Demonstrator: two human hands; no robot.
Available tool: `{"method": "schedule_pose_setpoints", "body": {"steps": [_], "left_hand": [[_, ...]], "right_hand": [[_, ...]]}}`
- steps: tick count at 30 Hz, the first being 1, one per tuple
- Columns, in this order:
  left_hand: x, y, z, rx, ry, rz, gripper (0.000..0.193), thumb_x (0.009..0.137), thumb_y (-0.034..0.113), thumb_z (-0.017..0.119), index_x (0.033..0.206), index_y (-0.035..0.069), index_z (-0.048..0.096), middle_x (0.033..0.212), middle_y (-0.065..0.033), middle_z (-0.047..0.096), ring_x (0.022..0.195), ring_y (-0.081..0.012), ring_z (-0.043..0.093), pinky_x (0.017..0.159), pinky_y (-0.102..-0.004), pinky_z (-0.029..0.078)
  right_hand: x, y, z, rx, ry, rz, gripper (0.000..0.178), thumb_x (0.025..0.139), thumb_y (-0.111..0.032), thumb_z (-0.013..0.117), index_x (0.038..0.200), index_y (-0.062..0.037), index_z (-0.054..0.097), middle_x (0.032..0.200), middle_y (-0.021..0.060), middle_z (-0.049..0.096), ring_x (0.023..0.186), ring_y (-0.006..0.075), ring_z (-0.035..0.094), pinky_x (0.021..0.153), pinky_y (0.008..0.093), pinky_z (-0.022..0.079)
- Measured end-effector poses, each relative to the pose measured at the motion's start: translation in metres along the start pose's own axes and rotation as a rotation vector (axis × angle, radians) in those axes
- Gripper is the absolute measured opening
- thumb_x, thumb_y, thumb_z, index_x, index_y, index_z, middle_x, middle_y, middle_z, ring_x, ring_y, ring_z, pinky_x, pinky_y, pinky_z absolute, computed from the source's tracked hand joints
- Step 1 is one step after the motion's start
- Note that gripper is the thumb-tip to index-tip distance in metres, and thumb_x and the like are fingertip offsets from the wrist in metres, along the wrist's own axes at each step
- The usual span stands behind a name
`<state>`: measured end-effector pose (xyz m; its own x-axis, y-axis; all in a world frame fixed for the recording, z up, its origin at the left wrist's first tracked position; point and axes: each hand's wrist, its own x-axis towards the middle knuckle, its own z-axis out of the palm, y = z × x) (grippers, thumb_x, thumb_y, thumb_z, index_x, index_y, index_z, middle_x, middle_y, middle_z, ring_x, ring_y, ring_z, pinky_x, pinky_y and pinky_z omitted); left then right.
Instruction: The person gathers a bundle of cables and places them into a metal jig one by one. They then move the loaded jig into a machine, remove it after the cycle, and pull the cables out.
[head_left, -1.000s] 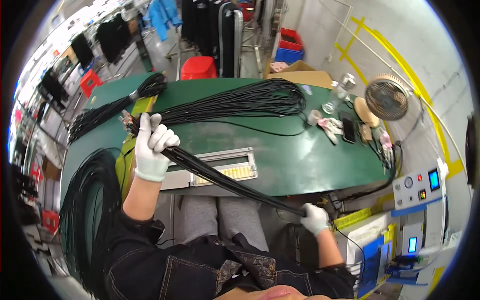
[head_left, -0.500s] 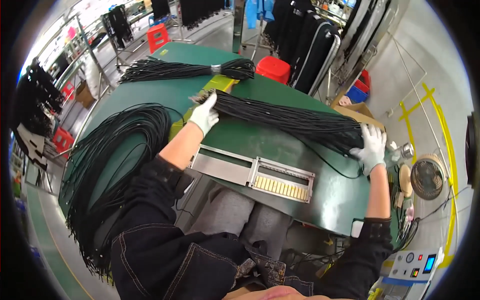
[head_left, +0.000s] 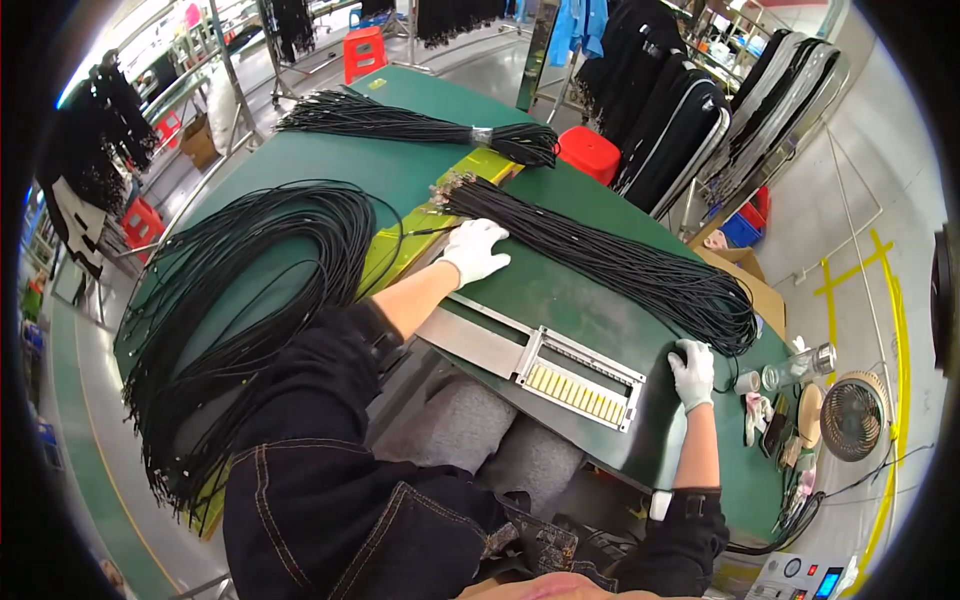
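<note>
My left hand (head_left: 476, 252), in a white glove, lies over the table beside the near side of a long bundle of black cables (head_left: 610, 257). Its fingers look loosely spread, and a single cable from the left ends close against it. The bundle runs diagonally to the right, with metallic tips at its left end and loops at its right end. My right hand (head_left: 692, 375), also gloved, is just below the looped end, fingers slightly bent and apart, with nothing visible in it. Nearer me, a metal fixture (head_left: 580, 378) with a row of yellowish blocks sits at the table's edge.
A large curved cable heap (head_left: 330, 235) drapes over the green table's (head_left: 220, 165) left edge. A tied cable bundle (head_left: 400, 122) lies at the back, across a yellow strip (head_left: 405, 240). At right stand a glass jar (head_left: 800, 368) and a fan (head_left: 853, 415). A red stool (head_left: 588, 155) is behind.
The cable bundle, gripped at both ends before, now lies on the table. Both hands have let go; the left came nearer me, and the right moved down and left. The view has shifted.
</note>
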<state>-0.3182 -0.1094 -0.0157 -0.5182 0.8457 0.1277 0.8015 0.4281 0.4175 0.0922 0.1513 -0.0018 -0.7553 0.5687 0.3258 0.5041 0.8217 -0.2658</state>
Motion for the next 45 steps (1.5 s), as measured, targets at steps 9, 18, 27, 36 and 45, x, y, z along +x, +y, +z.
{"method": "schedule_pose_setpoints", "body": {"steps": [9, 18, 27, 36, 45], "left_hand": [[-0.064, 0.005, -0.031, -0.066, -0.026, 0.269, 0.044, 0.082, 0.039, 0.068, 0.118, 0.013, 0.067, 0.118, -0.0126, 0.063, 0.115, -0.0337, 0.055, 0.101, -0.0432, 0.043], [-0.117, 0.039, -0.047, 0.008, -0.205, 0.184, 0.034, 0.083, 0.029, 0.067, 0.114, 0.017, 0.068, 0.101, -0.0099, 0.064, 0.097, -0.031, 0.059, 0.087, -0.0433, 0.047], [-0.216, 0.037, -0.048, -0.149, -0.031, 0.194, 0.036, 0.082, 0.027, 0.068, 0.114, 0.013, 0.068, 0.104, -0.01, 0.066, 0.098, -0.0328, 0.062, 0.087, -0.0435, 0.049], [-0.291, -0.031, -0.155, 0.121, 0.567, -0.155, 0.033, 0.081, 0.028, 0.072, 0.109, 0.009, 0.07, 0.106, -0.0122, 0.068, 0.102, -0.0316, 0.063, 0.092, -0.0412, 0.049], [-0.275, -0.071, -0.148, 0.244, 0.313, -0.512, 0.047, 0.091, 0.048, 0.057, 0.113, 0.009, 0.069, 0.115, -0.0147, 0.066, 0.108, -0.0345, 0.06, 0.095, -0.0435, 0.047]], "right_hand": [[-0.015, -0.075, -0.008, 0.232, 0.06, -0.204, 0.044, 0.072, -0.021, 0.079, 0.11, -0.0066, 0.062, 0.118, 0.0147, 0.059, 0.115, 0.0358, 0.052, 0.099, 0.0433, 0.042], [-0.028, -0.106, 0.004, 0.111, -0.023, -0.477, 0.052, 0.069, -0.038, 0.08, 0.109, -0.0093, 0.065, 0.127, 0.0191, 0.056, 0.122, 0.0433, 0.047, 0.105, 0.0512, 0.036], [0.013, -0.075, 0.064, 0.324, 0.077, -0.367, 0.054, 0.082, -0.048, 0.07, 0.118, -0.0079, 0.065, 0.13, 0.0175, 0.057, 0.124, 0.0386, 0.048, 0.106, 0.0477, 0.037], [0.01, -0.064, 0.067, 0.657, 0.076, -0.198, 0.03, 0.09, -0.016, 0.069, 0.117, -0.0016, 0.065, 0.125, 0.0123, 0.062, 0.122, 0.0274, 0.054, 0.108, 0.0391, 0.038], [0.008, -0.047, 0.082, 0.863, 0.094, -0.04, 0.025, 0.091, -0.003, 0.064, 0.116, 0.0025, 0.065, 0.124, 0.012, 0.061, 0.12, 0.0224, 0.054, 0.107, 0.0352, 0.038]]}}
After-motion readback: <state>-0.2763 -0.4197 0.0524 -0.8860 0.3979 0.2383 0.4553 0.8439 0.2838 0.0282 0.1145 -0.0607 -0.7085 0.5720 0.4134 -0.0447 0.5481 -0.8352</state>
